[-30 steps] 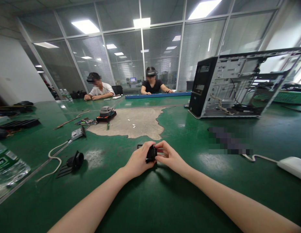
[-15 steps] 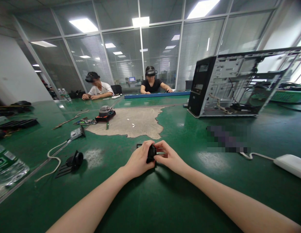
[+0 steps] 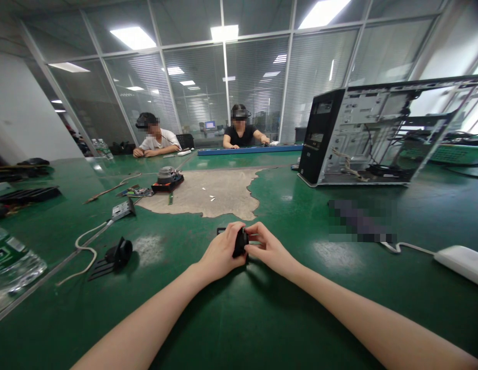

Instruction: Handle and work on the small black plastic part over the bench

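Left hand (image 3: 219,250) clamped around black plastic part (image 3: 240,244); right hand (image 3: 270,248) apparently pinching its side, contact partly hidden. Grip unchanged over last half second: no progress visible.

Here's the table (image 3: 223,324), glossy green with a ragged beige patch (image 3: 231,190), and behind it tall glass (image 3: 258,20), blinds (image 3: 258,87) lining some of it, lights (image 3: 133,38) blazing up high; white wall (image 3: 23,113) over on the left, daylight pouring through a window (image 3: 476,110) at far right
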Tool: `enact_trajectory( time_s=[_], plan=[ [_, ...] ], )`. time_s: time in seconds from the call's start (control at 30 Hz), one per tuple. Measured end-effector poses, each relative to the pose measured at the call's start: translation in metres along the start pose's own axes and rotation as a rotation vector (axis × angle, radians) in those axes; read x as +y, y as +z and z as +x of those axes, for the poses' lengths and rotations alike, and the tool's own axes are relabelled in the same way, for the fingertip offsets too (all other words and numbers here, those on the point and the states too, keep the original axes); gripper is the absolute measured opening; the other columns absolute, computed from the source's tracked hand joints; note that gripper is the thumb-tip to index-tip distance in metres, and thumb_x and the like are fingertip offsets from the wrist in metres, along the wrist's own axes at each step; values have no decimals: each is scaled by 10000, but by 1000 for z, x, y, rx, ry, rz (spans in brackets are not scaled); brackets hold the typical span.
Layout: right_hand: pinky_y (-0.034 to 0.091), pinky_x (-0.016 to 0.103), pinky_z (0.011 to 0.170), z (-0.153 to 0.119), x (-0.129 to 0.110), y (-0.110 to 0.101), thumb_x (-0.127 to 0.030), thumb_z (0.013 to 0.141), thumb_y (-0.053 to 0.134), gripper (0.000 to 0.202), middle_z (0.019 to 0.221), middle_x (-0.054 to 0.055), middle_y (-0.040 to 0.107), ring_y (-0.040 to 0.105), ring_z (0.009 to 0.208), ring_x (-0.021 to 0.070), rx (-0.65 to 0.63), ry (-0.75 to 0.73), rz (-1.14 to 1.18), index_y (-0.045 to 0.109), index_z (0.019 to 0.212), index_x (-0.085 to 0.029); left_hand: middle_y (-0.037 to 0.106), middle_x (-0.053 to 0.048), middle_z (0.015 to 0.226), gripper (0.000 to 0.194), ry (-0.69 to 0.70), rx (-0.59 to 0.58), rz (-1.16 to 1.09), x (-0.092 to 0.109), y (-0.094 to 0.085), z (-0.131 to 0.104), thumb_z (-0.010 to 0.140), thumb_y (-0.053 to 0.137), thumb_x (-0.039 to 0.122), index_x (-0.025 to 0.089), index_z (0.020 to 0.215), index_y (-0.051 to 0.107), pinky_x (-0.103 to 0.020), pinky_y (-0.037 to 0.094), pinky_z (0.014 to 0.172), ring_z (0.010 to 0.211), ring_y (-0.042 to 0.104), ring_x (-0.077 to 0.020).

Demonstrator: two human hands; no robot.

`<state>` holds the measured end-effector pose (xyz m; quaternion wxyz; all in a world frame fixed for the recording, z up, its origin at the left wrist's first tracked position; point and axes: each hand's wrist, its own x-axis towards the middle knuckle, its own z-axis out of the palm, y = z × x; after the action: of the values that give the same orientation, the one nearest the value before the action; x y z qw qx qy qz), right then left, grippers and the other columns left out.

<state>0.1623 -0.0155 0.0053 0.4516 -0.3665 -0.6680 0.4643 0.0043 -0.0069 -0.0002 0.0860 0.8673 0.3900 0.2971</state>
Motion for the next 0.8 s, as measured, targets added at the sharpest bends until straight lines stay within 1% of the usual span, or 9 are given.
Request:
enact_trajectory(
  time_s=[0.1,0.2,0.33,0.4,0.5,0.57,0.7,0.8],
  plan=[
    [470,291,752,0,3,0,-258,715,558,153,860,-4,531,549,847,137,19,-14,23,479,832,-199,401,-72,1149,593,-1,6,-3,0,0,0,643,537,174,224,1165,260,-382,418,825,990,482,-215],
    [475,293,712,3,9,0,-294,728,545,163,844,3,538,559,798,137,41,3,24,478,838,-195,406,-73,1142,578,0,8,-8,1,-1,0,656,533,179,224,1167,266,-377,420,824,989,482,-212],
    [466,320,733,5,10,-1,-290,716,554,240,905,35,543,549,838,154,50,58,-21,482,920,-185,405,-75,1140,573,15,3,-3,0,-1,1,658,536,180,215,1164,269,-367,420,832,995,475,-209],
    [462,324,745,4,7,-1,-281,713,554,230,889,32,545,548,827,149,18,67,-31,490,911,-182,400,-79,1149,584,24,5,1,-1,0,1,653,539,173,207,1167,264,-365,415,844,1007,468,-209],
    [463,300,757,1,2,-1,-236,691,574,200,897,10,536,543,861,142,-14,21,-3,481,864,-196,393,-77,1161,618,31,3,-2,-2,0,0,631,549,152,209,1174,258,-365,409,854,1018,463,-210],
    [468,288,753,-1,0,-1,-227,691,573,191,903,2,533,541,886,143,-7,-7,20,469,849,-204,391,-77,1164,621,31,1,-6,-2,0,0,627,551,149,212,1172,260,-364,411,850,1015,467,-210],
    [473,296,738,1,4,0,-273,726,544,143,861,3,541,558,817,135,19,-18,1,474,825,-196,397,-82,1151,592,30,19,-15,-1,0,0,650,542,163,207,1171,264,-363,416,840,1003,475,-209],
    [476,306,733,4,7,-1,-278,715,559,195,887,20,543,556,833,146,48,12,-28,473,867,-191,402,-79,1145,589,30,15,-21,-1,0,0,654,542,160,211,1172,266,-367,416,844,1001,475,-209]
  ],
)
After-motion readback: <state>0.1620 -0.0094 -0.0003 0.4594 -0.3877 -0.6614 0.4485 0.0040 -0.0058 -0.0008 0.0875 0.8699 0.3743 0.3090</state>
